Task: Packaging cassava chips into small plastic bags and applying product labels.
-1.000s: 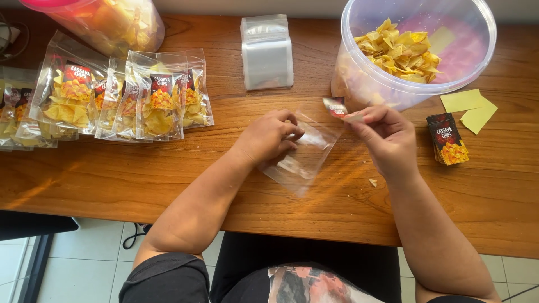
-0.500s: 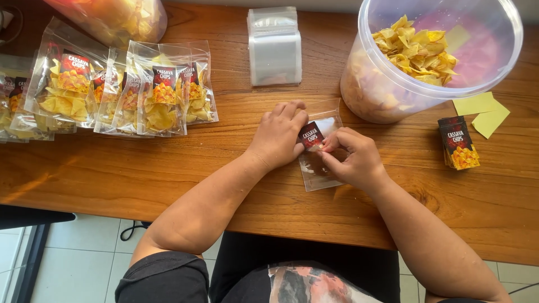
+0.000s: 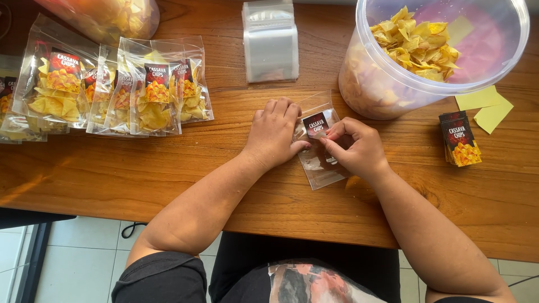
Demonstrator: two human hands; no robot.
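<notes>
At frame centre, the left hand point(image 3: 274, 133) presses flat on the empty clear pouch point(image 3: 320, 160); the right hand point(image 3: 352, 147) pinches the dark label sticker point(image 3: 316, 124) onto it. Uneven pressing could crease or skew the sticker.

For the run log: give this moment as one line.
left hand: pins clear pouch to table | right hand: presses dark label on pouch | chip tub: behind
</notes>
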